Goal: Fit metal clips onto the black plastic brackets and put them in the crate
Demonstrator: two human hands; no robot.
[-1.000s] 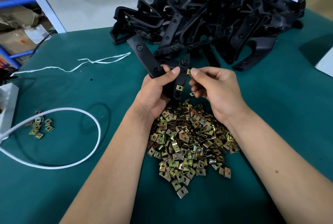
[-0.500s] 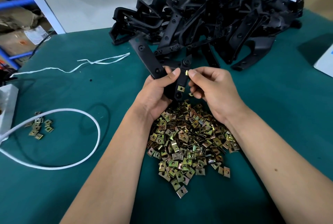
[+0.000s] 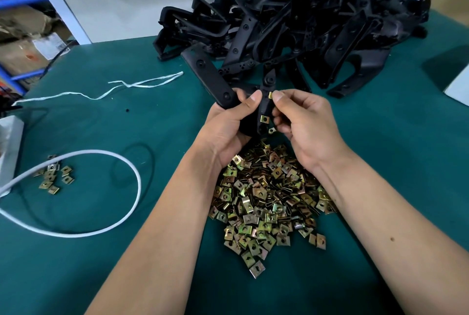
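From the head view we are looking down on a teal cloth-covered table (image 3: 380, 162), where our left hand (image 3: 228, 127) is gripping a long black plastic bracket (image 3: 210, 81) with the fingers curled round it, its free end pointing toward eleven o'clock. Our right hand (image 3: 302, 122) is pinching a small brass-coloured metal clip (image 3: 270, 95) against the bracket's narrow arm; a second clip (image 3: 264, 118) is already sitting lower on that arm. We judge we are mid-fitting: the next move is calling for a firm, square push until the clip seats over its hole. The loose heap of brass clips (image 3: 266, 203) is lying just beneath our wrists at six o'clock, and the pile of black brackets (image 3: 304, 30) is crowding twelve o'clock. A white cord loop (image 3: 137, 187) and a few stray clips (image 3: 54, 175) are lying at nine o'clock. No crate is showing; open cloth is lying at three o'clock.
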